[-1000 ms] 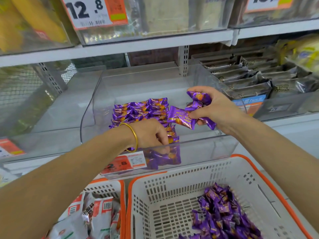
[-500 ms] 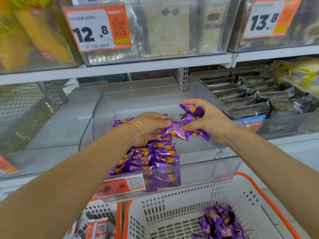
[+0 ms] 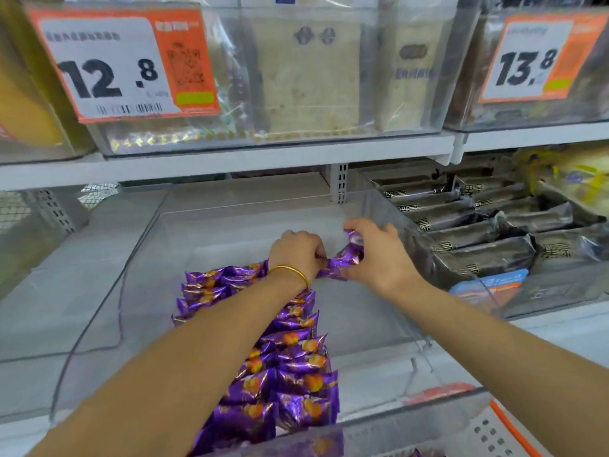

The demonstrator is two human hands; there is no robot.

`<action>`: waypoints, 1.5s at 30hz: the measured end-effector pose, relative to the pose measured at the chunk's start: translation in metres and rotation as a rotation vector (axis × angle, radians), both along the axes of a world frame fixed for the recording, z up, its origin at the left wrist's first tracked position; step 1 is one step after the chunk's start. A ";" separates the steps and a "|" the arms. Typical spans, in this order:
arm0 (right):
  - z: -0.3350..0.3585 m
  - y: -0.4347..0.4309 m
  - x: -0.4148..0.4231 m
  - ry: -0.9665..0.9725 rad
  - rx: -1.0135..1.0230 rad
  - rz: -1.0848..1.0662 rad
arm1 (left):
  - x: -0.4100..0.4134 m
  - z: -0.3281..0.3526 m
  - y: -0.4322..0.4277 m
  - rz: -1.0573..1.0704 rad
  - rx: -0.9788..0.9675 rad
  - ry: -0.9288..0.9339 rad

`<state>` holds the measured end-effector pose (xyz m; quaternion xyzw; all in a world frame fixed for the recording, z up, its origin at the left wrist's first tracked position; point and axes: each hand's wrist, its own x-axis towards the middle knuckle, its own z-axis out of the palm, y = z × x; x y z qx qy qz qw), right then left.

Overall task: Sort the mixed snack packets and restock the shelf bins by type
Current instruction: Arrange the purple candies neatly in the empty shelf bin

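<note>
Left hand (image 3: 298, 252): fingers curled, pinching the near end of one packet from the bunch; gold bracelet (image 3: 293, 272) on the wrist.
Right hand (image 3: 379, 258): closed around the bunch of purple packets (image 3: 342, 258), fingertips almost touching those of the left hand.
Place of the bunch: between both hands, low over the bin floor, just beyond the far end of the stacked rows.
Purple rows (image 3: 290, 357): in the left half of the clear bin (image 3: 131, 275), running from the near wall toward the far side, overlapping like roof tiles.
Bin floor: bare on the right half and at the far part.
Neighbour bin: on the right, full of dark packets (image 3: 487, 232), not mixed with the purple type.
Basket (image 3: 494, 433): only a white and orange corner at near right; content cannot be told.
Done, by judgement: nearly half of the bin stocked, one type only.
Left, by judgement: laying the held bunch at the far end of the rows, then filling the bare right half.
</note>
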<state>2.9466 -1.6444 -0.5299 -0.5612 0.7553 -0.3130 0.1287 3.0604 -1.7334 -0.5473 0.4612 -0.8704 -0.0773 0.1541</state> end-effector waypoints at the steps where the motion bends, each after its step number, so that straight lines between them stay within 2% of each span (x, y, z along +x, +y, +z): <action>1: -0.003 0.000 0.002 -0.033 0.050 -0.001 | 0.001 -0.002 -0.001 0.006 -0.038 -0.033; 4: -0.013 -0.001 0.007 -0.182 0.216 -0.055 | 0.006 -0.007 -0.005 0.017 -0.057 -0.006; 9: -0.018 -0.002 0.011 -0.248 0.377 -0.058 | 0.014 -0.006 -0.007 -0.001 -0.017 0.015; 12: -0.018 -0.004 0.005 -0.398 0.385 -0.055 | 0.017 -0.005 -0.007 -0.037 -0.055 -0.008; 17: -0.017 -0.010 -0.001 -0.273 0.376 -0.031 | 0.020 -0.002 -0.008 -0.090 -0.074 -0.063; 21: -0.014 -0.017 -0.002 -0.376 0.441 -0.026 | 0.023 -0.002 -0.007 -0.099 -0.088 -0.099; 28: -0.013 -0.033 -0.009 -0.492 0.438 0.013 | 0.019 -0.007 -0.012 -0.124 -0.032 -0.134; 34: -0.023 -0.042 -0.011 -0.457 0.406 -0.038 | 0.007 -0.002 -0.013 -0.046 -0.067 -0.178; 38: -0.025 -0.046 -0.013 -0.347 0.430 -0.056 | 0.004 -0.007 -0.013 0.008 -0.107 -0.172; 43: -0.020 -0.052 -0.009 -0.192 0.518 -0.036 | 0.012 -0.006 -0.014 -0.061 -0.038 -0.015; 45: -0.017 -0.051 -0.005 -0.154 0.511 -0.008 | 0.012 -0.005 -0.012 -0.166 -0.033 -0.039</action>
